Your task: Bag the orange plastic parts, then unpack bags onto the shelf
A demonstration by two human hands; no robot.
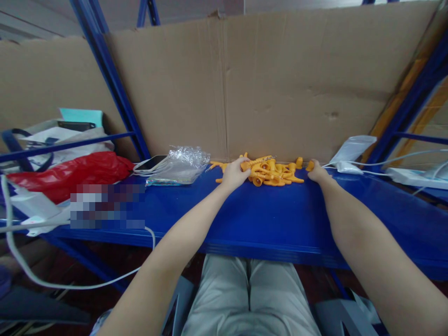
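Note:
A pile of orange plastic pieces (278, 173), some branched and tapered, some with round hollow ends, lies at the back of the blue shelf. At the pile's left side, my left hand (235, 172) is closed on a long orange plastic piece (257, 162) that points to the right. My right hand (318, 171) pinches a small rounded orange piece (310, 165) just right of the pile. Another short orange piece (298, 162) stands beside it. Behind my left hand, a branched orange piece (219, 165) is partly hidden.
A cardboard sheet (280, 84) rises directly behind the pile. To the left are clear plastic packaging (189, 161), a dark phone-like device (156, 162), a red bag (80, 172) and white cables. A white plug (346, 167) with cables sits at right, near a blue upright (413, 102).

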